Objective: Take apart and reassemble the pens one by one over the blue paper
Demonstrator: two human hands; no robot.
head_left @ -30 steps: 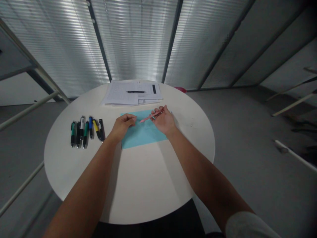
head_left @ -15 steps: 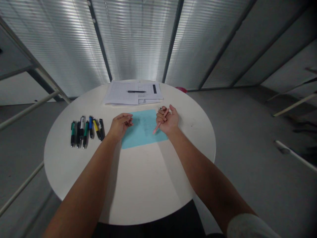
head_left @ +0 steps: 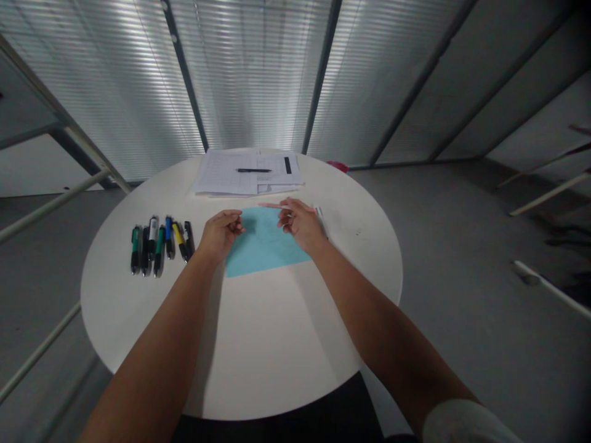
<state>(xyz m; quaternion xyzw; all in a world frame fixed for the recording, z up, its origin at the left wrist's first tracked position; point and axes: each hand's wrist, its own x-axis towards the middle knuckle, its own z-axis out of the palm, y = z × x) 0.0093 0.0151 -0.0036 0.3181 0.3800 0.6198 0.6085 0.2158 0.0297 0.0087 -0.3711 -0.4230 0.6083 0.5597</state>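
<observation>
Hands are hovering over a light blue sheet (head_left: 261, 252) that is lying flat near the middle of the round white worktop (head_left: 258, 344), a little toward its far edge. The right hand (head_left: 300, 225) is gripping a pink pen (head_left: 270, 205) between its fingertips, and the pen is pointing left, roughly level, above the sheet's far edge. The left hand (head_left: 221, 231) is sitting over the sheet's left edge with its fingers curled in and the tips pinched together; whether it is grasping anything I cannot tell. The two hands are near each other but not touching.

A slim white thing (head_left: 322, 216), too small to identify, is lying on the worktop just beside the right hand. A row of pens (head_left: 159, 243) with green, blue, yellow and black barrels is lying side by side toward the left edge. A stack of printed papers (head_left: 221, 175) is resting at the far edge, with a black pen (head_left: 253, 170) lying across it.
</observation>
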